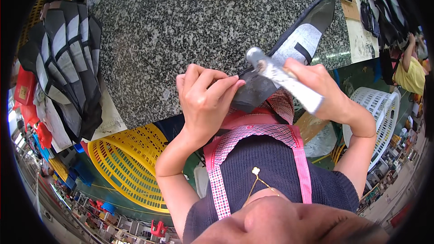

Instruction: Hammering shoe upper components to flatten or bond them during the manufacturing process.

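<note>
A long black piece of material (258, 91), leather-like, with a white backing patch and a black strip, lies slantwise across the near right edge of the granite slab (149, 40). With thumb and fingertips pinched together, my left hand (203, 97) holds the folded edge of this piece at its near left end. My right hand (318, 86) grips a hammer (289, 79) by its white-wrapped handle. The rounded metal head hangs over the piece, close to its folded edge and just right of my left fingertips. Whether the head touches the material I cannot tell.
Overlapping black and white pieces (68, 58) are stacked at the slab's left. Below stands a yellow plastic basket (131, 167); a white basket (375, 104) is at the right. More dark pieces (384, 4) lie far right, near another person in yellow (410, 74).
</note>
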